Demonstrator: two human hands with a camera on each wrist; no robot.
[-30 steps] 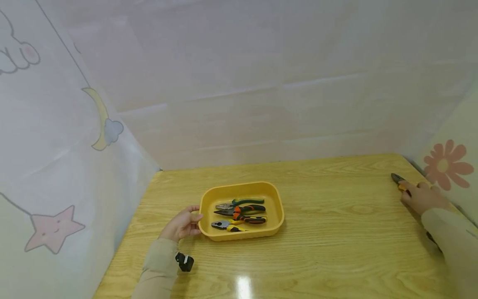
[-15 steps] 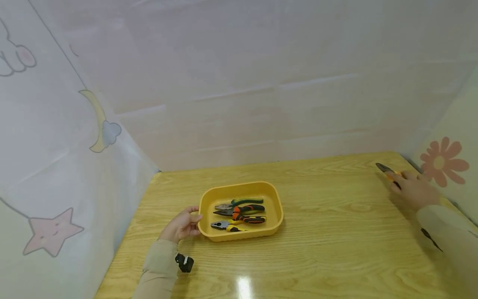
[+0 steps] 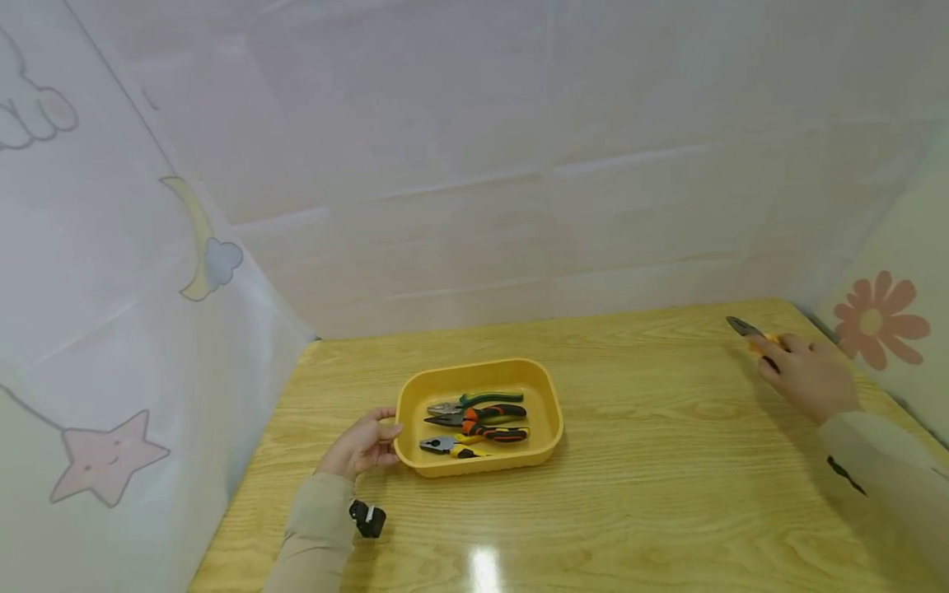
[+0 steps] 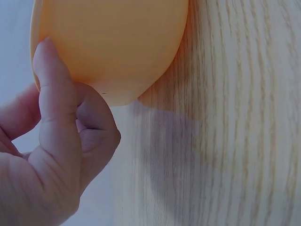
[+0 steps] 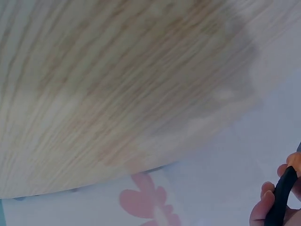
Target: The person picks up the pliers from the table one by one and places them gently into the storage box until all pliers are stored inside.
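Note:
My left hand pinches the left rim of a yellow plastic tray, thumb on the inner side, in both the head and left wrist views. Inside the tray lie green-handled pliers, orange-and-black long-nose pliers and yellow-and-black combination pliers. At the far right, my right hand grips another pair of pliers with dark jaws pointing away to the left and orange-and-black handles. One black handle shows in the right wrist view, where the jaws are mostly out of frame.
Everything stands on a wood-grain table. Pale sheets with printed pictures hang behind it and at both sides, including a red flower near the right edge. A small black device sits at the left wrist.
My right hand has moved left and slightly away from me, with the pliers in it coming off the right edge area. The left hand and tray stay put.

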